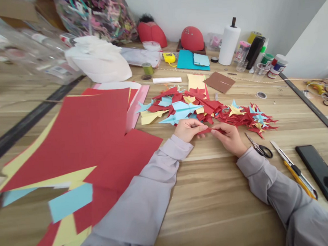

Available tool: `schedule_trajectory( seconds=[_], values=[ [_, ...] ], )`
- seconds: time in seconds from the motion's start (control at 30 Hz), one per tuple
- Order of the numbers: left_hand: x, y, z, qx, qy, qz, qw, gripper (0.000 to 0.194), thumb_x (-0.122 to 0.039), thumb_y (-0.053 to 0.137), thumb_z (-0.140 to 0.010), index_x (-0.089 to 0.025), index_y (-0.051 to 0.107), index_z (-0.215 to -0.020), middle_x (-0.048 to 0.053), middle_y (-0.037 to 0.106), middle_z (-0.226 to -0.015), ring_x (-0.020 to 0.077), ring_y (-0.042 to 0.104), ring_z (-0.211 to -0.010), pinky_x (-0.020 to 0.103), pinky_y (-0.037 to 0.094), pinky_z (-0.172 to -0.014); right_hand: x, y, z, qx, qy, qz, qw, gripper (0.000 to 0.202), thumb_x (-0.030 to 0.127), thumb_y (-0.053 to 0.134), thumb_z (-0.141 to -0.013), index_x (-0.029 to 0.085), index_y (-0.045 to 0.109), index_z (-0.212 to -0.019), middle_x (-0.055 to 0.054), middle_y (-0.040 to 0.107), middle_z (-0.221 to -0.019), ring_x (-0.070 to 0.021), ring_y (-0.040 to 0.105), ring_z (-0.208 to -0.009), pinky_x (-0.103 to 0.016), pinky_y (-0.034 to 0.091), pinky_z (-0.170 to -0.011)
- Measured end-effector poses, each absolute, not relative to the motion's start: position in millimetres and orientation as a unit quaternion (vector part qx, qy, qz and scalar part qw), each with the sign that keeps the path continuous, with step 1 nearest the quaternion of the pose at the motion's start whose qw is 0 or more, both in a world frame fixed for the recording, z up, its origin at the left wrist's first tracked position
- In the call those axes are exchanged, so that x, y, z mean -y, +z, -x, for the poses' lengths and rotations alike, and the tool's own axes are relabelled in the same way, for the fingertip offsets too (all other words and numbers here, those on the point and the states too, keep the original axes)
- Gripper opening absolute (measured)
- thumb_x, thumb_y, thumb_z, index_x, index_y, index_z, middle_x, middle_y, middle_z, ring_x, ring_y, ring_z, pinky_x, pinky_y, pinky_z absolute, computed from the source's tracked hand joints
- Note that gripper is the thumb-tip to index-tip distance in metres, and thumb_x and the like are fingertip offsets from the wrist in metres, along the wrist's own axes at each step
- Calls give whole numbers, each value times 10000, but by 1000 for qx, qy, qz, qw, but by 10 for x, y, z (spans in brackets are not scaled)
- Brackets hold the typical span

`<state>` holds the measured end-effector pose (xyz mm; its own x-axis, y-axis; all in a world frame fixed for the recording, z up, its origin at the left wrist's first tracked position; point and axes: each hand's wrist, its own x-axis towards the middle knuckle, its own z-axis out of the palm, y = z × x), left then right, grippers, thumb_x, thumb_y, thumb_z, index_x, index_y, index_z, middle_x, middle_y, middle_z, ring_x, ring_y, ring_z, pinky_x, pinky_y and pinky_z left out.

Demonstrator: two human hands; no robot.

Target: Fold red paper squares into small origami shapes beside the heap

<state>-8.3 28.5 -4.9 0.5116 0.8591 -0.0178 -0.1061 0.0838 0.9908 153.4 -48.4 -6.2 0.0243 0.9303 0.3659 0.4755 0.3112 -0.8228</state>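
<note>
Between my two hands is a small piece of folded red paper (pixel 205 130), partly covered by my fingers. My left hand (pixel 188 130) pinches its left end, thumb on top. At its right end, my right hand (pixel 227 136) grips it between thumb and fingertips. Just behind the hands lies a heap of folded paper planes (pixel 185 109) in red, light blue and yellow. To the right of that heap sits a pile of small folded paper pieces (pixel 246 115) in the same colours.
Large red paper sheets (pixel 95 129) spread across the left side. Scissors (pixel 259 145), a yellow utility knife (pixel 294 172) and a black phone (pixel 323 174) lie at right. Brown paper (pixel 220 82), a tape measure (pixel 169 57), teal paper (pixel 187 61) and several bottles stand or lie behind.
</note>
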Motion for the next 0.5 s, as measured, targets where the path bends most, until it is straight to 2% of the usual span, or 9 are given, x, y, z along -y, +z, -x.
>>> schedule_trajectory(
  seconds=[0.27,0.5],
  values=[
    [-305,-44,103,-309,346,-565,682,422,-478,733,-606,-82,675,-739,60,662,-529,143,609,-453,222,465,-426,464,-56,-1535,642,239,542,488,147,300,584,-809,179,667,-803,-19,656,-729,-141,573,-667,-261,451,-641],
    [-293,-31,114,-299,347,-544,703,493,-530,702,-626,-84,686,-835,108,714,-715,188,670,-583,254,513,-489,473,-47,-1540,638,230,546,492,142,291,581,-809,176,662,-792,-31,666,-750,-150,590,-694,-271,461,-661]
  ],
)
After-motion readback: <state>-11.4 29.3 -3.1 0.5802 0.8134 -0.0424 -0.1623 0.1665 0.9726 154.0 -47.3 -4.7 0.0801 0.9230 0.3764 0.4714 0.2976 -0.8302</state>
